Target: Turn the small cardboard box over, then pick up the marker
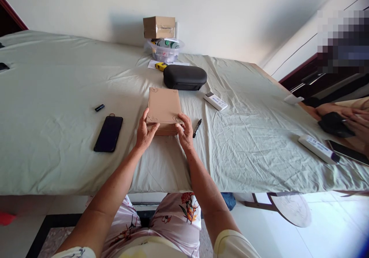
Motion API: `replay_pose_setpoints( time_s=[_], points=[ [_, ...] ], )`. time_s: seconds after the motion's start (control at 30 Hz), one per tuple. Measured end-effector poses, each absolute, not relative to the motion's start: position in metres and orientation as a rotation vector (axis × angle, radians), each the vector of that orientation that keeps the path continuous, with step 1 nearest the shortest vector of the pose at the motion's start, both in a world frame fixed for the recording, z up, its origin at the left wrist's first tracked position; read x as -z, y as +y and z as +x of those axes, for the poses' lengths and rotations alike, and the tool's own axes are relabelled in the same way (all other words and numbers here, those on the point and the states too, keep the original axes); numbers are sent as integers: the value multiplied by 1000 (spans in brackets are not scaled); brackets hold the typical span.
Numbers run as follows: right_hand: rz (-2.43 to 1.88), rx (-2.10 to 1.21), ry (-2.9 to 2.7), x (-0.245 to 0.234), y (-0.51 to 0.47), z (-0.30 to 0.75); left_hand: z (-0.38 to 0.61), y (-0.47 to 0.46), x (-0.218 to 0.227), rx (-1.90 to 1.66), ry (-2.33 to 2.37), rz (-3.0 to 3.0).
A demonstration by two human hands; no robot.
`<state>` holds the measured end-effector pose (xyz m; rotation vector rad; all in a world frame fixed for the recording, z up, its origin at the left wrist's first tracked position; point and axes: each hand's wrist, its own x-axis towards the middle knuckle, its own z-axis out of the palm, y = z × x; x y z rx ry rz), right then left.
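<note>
A brown cardboard box [164, 103] with dark scroll drawings at its corners lies on the cloth in front of me, its lid face up. My left hand [146, 132] grips the near left corner, thumb along the front edge. At the near right corner my right hand [185, 130] holds it the same way, thumb on the front edge. Just right of that hand lies a black marker pen [197, 128]. A dark smartphone [108, 133] rests to the left, with a small black cap-like piece [99, 107] above it.
Behind the box sit a black hard case [185, 76], a yellow tape measure [160, 66] and a plastic basket [165, 53] with another carton [159, 27] on top. White-and-grey devices [215, 101] lie to the right. Another person's hands [353, 116] are at the right table edge.
</note>
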<state>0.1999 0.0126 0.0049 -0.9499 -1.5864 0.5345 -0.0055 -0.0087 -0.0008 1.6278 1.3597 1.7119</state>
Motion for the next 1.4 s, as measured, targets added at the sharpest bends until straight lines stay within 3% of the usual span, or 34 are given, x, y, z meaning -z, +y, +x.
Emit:
replay_pose_setpoints(
  time_s=[0.5,1.4],
  points=[
    [-1054,-272,-1550,-1,6,178,1,-13,-7,-1727,1509,1587],
    [-976,-448,-1512,-8,14,194,-4,-9,0,-1687,1323,1595]
  ],
)
